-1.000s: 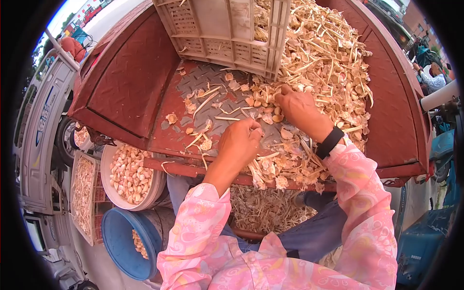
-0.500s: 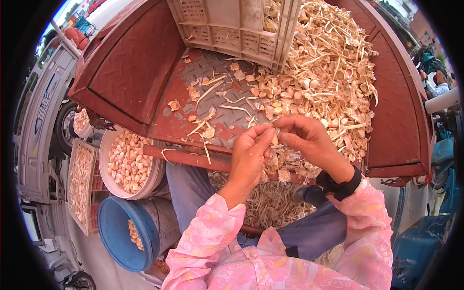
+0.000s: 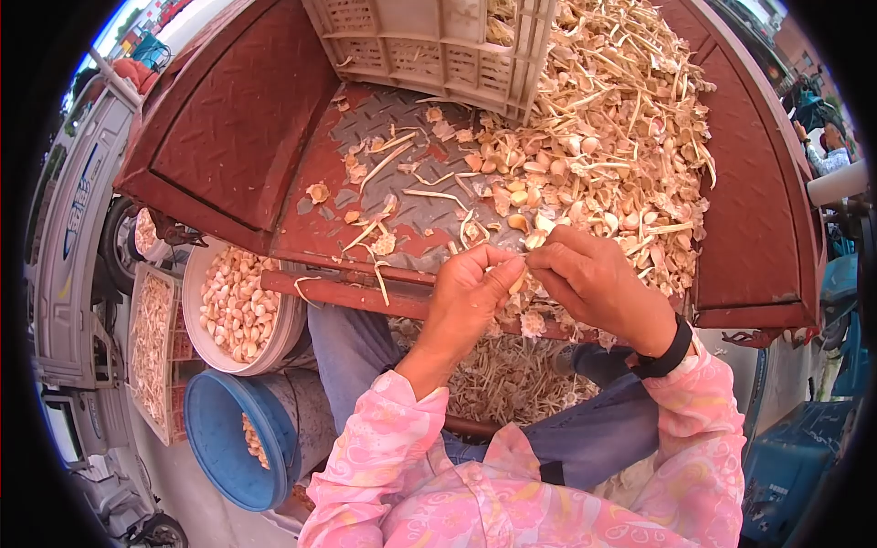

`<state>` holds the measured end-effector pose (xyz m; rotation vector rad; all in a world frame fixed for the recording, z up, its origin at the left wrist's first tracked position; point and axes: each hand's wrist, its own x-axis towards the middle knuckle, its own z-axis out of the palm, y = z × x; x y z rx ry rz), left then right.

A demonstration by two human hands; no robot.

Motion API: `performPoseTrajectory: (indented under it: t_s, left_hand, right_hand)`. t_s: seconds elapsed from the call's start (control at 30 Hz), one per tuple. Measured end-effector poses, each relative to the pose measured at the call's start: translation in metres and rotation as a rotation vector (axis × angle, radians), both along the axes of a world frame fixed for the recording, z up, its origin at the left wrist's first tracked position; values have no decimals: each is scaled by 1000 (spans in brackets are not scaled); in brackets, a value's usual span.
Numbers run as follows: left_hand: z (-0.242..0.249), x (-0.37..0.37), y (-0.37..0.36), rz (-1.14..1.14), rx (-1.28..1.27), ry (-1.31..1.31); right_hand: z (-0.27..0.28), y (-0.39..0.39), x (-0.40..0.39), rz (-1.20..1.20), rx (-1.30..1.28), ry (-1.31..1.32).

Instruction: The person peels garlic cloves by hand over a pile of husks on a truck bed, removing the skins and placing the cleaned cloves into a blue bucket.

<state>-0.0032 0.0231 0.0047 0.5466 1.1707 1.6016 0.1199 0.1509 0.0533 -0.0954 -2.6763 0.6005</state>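
Observation:
My left hand point(image 3: 468, 297) and my right hand point(image 3: 598, 283) meet over the front edge of the red metal tray point(image 3: 356, 290). The fingers of both are pinched together at a small pale piece, which looks like a garlic clove point(image 3: 518, 281) and is partly hidden by the fingertips. Just beyond the fingertips, several peeled-looking cloves point(image 3: 519, 222) lie at the edge of a big heap of garlic husks, stalks and cloves point(image 3: 621, 119).
A pale plastic crate point(image 3: 429, 55) stands in the tray at the back. On the left are a white bucket of cloves point(image 3: 239, 306), a blue bucket point(image 3: 206, 429) with some cloves inside, and a crate of husks point(image 3: 151, 356). A person point(image 3: 829, 151) is at the far right.
The view has shifted slightly. My right hand is turned more knuckles-up, its fingers closed nearer my left fingertips. More loose cloves show just beyond my hands.

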Motion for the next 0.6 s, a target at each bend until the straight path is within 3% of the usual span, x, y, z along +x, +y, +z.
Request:
performPoseTrajectory:
  t_s: [0.17, 0.27, 0.33, 0.43, 0.6]
  left_hand:
    - [3, 10, -5, -114, 53, 230]
    - [32, 9, -16, -116, 50, -1]
    - [32, -4, -22, -54, 31, -303]
    - [24, -13, -25, 58, 19, -643]
    - [14, -17, -20, 117, -18, -402]
  right_hand:
    - [3, 2, -2, -109, 30, -1]
    - [-9, 20, -11, -240, 70, -149]
    - [-16, 31, -20, -252, 113, -215]
    - [-25, 42, -45, -178, 181, -149]
    - [-32, 57, -58, -109, 166, -169]
